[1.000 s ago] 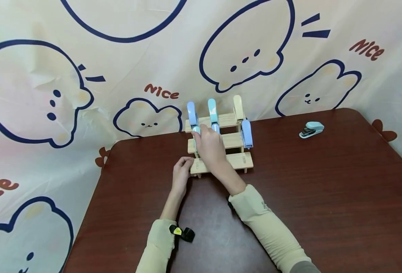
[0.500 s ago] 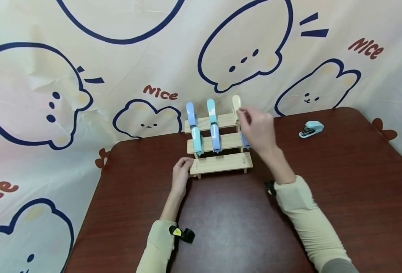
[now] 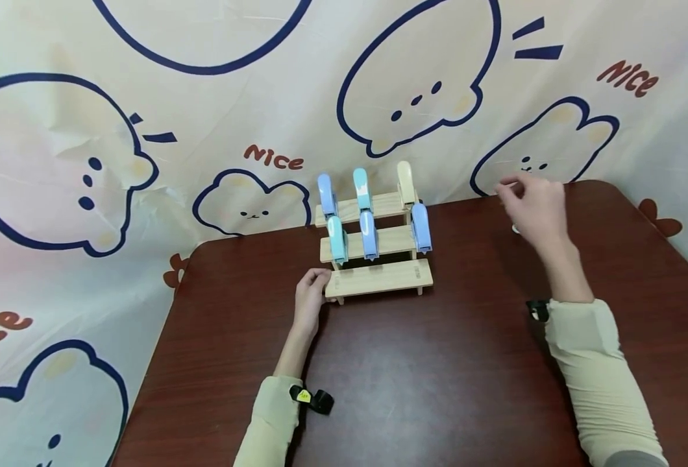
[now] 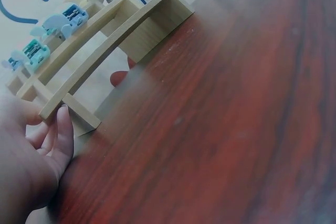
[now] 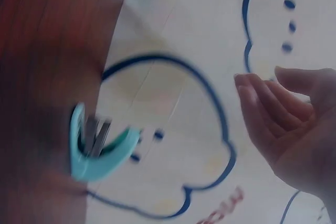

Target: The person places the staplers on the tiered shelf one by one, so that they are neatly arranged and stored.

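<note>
My left hand [image 3: 311, 300] pinches the left end of the lowest shelf of a three-step wooden rack [image 3: 379, 279], thumb below the board in the left wrist view. On the top step stand a blue stapler [image 3: 328, 194], a teal stapler [image 3: 362, 188] and a cream stapler [image 3: 405, 183]. The middle step carries another teal stapler [image 3: 337, 239] and two blue ones. Over at the right, my right hand [image 3: 535, 211] hovers with loosely bent fingers and holds nothing. Beneath it lies a light teal stapler [image 5: 94, 169], mostly hidden in the head view and apart from the fingers.
The dark wooden table [image 3: 437, 370] reaches back to a pale cloth [image 3: 250, 97] printed with cartoon figures. Behind the rack, the cloth is close to its top step. A black strap with a camera [image 3: 315, 399] sits on the left sleeve.
From the middle step's left stapler, my right hand has moved right, past the cream stapler, to above the lone teal stapler. My left hand has stayed at the rack.
</note>
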Tool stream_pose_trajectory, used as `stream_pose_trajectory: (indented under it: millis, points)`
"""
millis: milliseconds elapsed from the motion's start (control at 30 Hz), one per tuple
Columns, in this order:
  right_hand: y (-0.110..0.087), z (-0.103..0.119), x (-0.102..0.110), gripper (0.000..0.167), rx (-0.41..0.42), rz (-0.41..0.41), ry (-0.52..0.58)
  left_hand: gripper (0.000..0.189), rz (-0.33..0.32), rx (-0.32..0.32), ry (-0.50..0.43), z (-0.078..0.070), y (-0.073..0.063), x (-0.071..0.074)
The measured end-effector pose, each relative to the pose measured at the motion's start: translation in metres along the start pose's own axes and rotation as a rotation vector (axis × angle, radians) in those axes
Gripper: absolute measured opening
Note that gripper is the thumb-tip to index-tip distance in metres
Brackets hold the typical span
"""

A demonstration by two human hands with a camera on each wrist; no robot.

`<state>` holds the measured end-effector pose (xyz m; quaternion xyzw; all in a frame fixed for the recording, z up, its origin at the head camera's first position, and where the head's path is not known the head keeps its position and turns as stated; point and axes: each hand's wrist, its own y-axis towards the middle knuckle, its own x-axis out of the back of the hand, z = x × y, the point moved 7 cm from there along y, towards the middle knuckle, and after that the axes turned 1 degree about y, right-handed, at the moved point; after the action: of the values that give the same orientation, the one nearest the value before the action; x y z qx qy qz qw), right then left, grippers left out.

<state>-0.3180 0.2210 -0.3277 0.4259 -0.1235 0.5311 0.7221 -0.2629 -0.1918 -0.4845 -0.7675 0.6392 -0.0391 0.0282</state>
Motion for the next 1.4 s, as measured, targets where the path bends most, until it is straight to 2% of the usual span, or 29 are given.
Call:
stream_pose_trajectory:
  millis: [100, 200, 300, 433, 533, 600, 700, 767, 833, 967, 1067, 1200, 1333, 1400]
  points:
    - [0.002, -0.029, 0.009, 0.028, -0.084, 0.084, -0.018, 0.023, -0.005, -0.002, -0.006, 0.000, 0.001, -0.001]
    - [0.000, -0.059, 0.009, 0.041, -0.177, 0.241, -0.031, 0.023, -0.008, 0.000, -0.010, 0.000, 0.002, -0.002]
    - [-0.003, -0.084, 0.007, 0.055, -0.233, 0.393, -0.054, 0.022, -0.009, 0.010, -0.014, 0.001, 0.001, -0.002]
    - [-0.008, -0.105, 0.003, 0.063, -0.260, 0.521, -0.106, 0.022, -0.006, 0.013, -0.023, 0.003, 0.001, -0.002]
    - [-0.011, -0.115, -0.002, 0.060, -0.262, 0.595, -0.143, 0.022, -0.009, 0.011, -0.026, 0.002, 0.001, -0.001]
    - [-0.011, -0.118, -0.004, 0.053, -0.247, 0.590, -0.169, 0.022, -0.013, 0.013, -0.027, 0.002, 0.001, -0.001]
    - [-0.010, -0.116, 0.000, 0.038, -0.233, 0.461, -0.237, 0.023, -0.010, 0.014, -0.021, 0.002, 0.000, -0.001]
    - [-0.010, -0.112, 0.006, 0.037, -0.239, 0.367, -0.259, 0.023, -0.005, 0.014, -0.015, 0.002, -0.001, -0.001]
    - [-0.011, -0.110, 0.009, 0.045, -0.253, 0.339, -0.256, 0.024, -0.005, 0.012, -0.011, 0.001, -0.001, -0.001]
    - [-0.015, -0.115, 0.000, 0.056, -0.289, 0.481, -0.213, 0.024, -0.005, 0.016, -0.014, 0.001, -0.001, -0.001]
    - [-0.017, -0.117, -0.007, 0.050, -0.302, 0.563, -0.200, 0.024, 0.000, 0.021, -0.020, 0.002, 0.000, -0.001]
    - [-0.020, -0.117, -0.011, 0.038, -0.333, 0.622, -0.158, 0.025, 0.012, 0.025, -0.018, 0.003, 0.000, -0.002]
    - [-0.023, -0.116, -0.011, 0.041, -0.361, 0.648, -0.109, 0.025, 0.008, 0.023, -0.016, 0.003, 0.000, -0.002]
    - [-0.022, -0.115, -0.012, 0.042, -0.338, 0.629, -0.113, 0.025, 0.004, 0.020, -0.011, 0.003, 0.000, -0.002]
